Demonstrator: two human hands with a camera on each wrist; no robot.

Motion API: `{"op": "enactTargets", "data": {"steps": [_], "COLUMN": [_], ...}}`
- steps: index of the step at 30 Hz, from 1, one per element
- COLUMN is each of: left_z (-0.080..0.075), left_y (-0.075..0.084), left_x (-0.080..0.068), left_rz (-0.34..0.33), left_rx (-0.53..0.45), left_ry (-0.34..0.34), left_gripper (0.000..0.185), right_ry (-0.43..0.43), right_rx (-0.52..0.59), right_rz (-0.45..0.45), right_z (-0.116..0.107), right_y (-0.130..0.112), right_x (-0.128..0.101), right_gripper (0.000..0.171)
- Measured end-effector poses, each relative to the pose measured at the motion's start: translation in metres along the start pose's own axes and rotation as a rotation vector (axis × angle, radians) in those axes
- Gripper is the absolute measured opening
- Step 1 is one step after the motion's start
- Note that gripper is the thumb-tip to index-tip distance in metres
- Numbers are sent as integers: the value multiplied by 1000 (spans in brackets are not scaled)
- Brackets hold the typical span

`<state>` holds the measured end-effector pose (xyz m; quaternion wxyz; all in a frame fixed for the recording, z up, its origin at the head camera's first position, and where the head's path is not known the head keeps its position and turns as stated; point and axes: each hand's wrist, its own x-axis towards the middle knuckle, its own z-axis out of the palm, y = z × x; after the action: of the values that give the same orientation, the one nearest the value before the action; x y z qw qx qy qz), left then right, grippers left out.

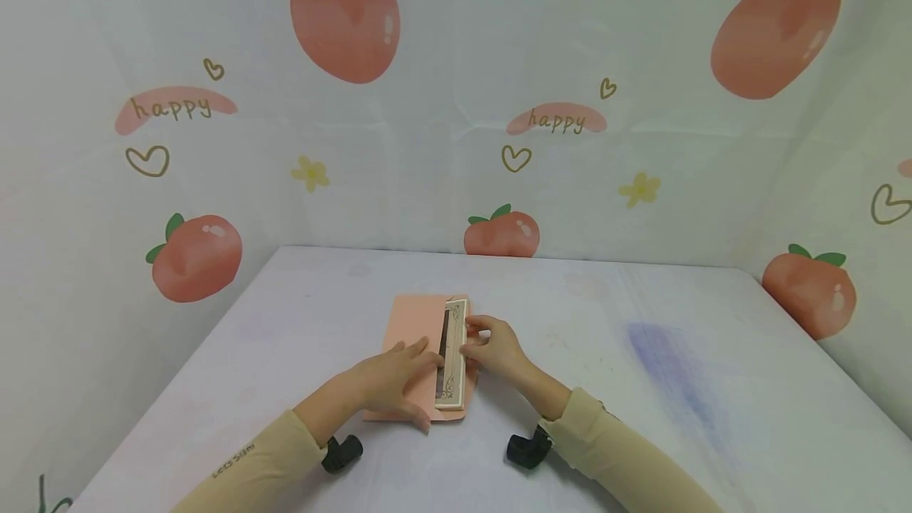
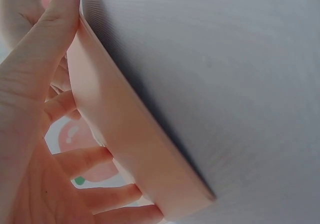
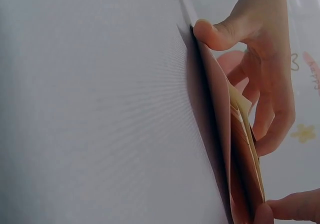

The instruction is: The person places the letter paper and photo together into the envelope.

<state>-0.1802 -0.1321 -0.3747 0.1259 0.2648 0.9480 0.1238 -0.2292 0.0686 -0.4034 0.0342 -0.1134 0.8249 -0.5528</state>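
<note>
A peach-coloured paper envelope (image 1: pixel 416 317) lies on the table, its opening toward the right. Out of that opening shows a strip of a cream card (image 1: pixel 454 362) with an ornate dark border; its left part is hidden inside. My left hand (image 1: pixel 390 380) rests across the envelope with fingers spread, thumb by the near edge and a fingertip by the card. From the right, my right hand (image 1: pixel 502 348) pinches the card's outer edge between thumb and fingers. In the right wrist view the envelope's mouth (image 3: pixel 220 104) gapes around the card, with my right fingertips (image 3: pixel 295 205) at its edge.
The table (image 1: pixel 584 339) is white, with a blue-purple smudge (image 1: pixel 673 370) on the right. Behind it hangs a white curtain (image 1: pixel 456 46) printed with peaches. Black wrist devices (image 1: pixel 529 450) sit under both cuffs.
</note>
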Motion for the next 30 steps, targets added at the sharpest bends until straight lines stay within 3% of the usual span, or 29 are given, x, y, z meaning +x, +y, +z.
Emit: {"op": "enactTargets", "data": {"steps": [30], "left_z": [1], "left_y": [-1], "left_x": [0], "left_rz": [8], "left_rx": [-12], "left_ry": [-8], "left_gripper": [84], "right_ry": [-36], "right_rx": [-47], "right_rz": [-37], "right_z": [6], "right_y": [0], "right_x": [3], "right_gripper": [50]}}
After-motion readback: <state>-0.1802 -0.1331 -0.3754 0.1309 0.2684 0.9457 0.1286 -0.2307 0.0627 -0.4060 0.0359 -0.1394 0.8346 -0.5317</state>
